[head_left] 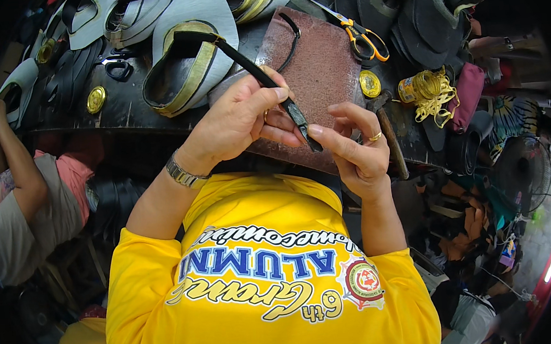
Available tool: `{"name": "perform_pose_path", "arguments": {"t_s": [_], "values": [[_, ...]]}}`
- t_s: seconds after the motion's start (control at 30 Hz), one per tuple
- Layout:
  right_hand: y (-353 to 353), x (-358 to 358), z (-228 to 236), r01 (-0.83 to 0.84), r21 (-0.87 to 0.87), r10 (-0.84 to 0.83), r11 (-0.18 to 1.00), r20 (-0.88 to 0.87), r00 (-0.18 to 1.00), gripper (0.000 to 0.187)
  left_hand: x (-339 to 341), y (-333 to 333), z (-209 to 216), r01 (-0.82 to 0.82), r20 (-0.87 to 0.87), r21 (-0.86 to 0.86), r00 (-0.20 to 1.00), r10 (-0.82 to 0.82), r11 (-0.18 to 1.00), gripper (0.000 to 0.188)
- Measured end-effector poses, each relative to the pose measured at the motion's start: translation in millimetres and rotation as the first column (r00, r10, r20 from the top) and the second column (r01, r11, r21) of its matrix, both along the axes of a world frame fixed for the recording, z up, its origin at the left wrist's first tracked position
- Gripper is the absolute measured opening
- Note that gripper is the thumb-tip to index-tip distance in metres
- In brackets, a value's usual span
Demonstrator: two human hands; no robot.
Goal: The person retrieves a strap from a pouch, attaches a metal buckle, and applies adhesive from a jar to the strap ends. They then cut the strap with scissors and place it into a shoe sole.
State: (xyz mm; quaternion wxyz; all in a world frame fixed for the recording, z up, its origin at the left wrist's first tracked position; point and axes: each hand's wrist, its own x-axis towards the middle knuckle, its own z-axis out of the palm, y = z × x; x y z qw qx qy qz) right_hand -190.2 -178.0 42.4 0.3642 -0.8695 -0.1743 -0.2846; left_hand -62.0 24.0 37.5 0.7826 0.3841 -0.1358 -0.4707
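Observation:
A narrow black strap [241, 58] runs slantwise before me, its near end showing a glossy grey patch. My left hand [230, 121] pinches it between thumb and fingers a little above that end. The thumb of my right hand [360, 153] presses at the strap's lower tip, its other fingers curled. Beneath the hands lies a reddish-brown board [329, 72] with a rough surface, and a second thin black strap [296, 39] rests on it. The strap's far end overlaps a grey and yellow-edged shoe upper [207, 68]; whether they are joined I cannot tell.
Orange-handled scissors [362, 41] lie right of the board, near a hammer [396, 141] and a jar with yellow strips [426, 88]. Stacked dark uppers [440, 13] stand at far right. Dark-handled scissors [117, 67] lie left. Another person's arm [22, 164] reaches in at left.

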Motion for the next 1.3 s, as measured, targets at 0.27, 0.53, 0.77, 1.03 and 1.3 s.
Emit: {"name": "perform_pose_path", "arguments": {"t_s": [0.27,0.53,0.77,1.03,1.3], "values": [[-3.1,-19.0,1.9,-0.081,0.146,0.087,0.986,-0.029,0.996,0.038,6.3,2.9,2.5,-0.083,0.161,0.146,0.985,0.059,0.986,0.015],[0.6,-1.8,4.6,0.042,0.012,-0.041,0.999,-0.074,0.996,0.046,-4.4,-5.1,1.2,-0.037,0.234,0.151,0.972,0.001,0.988,0.013],[-5.3,1.4,5.8,0.018,-0.123,-0.016,0.992,0.022,1.0,0.046,-2.4,-5.0,3.1,-0.051,0.24,0.203,0.971,0.0,0.978,0.011],[-1.8,4.2,1.9,0.095,-0.193,-0.093,0.977,0.02,0.995,0.05,-5.1,-11.6,2.4,-0.082,0.344,0.252,0.939,-0.01,0.964,0.015],[-2.0,3.4,-0.7,0.143,-0.386,-0.123,0.911,0.077,0.989,0.053,-7.7,-13.6,-2.0,-0.127,0.315,0.256,0.948,0.042,0.958,0.022]]}}
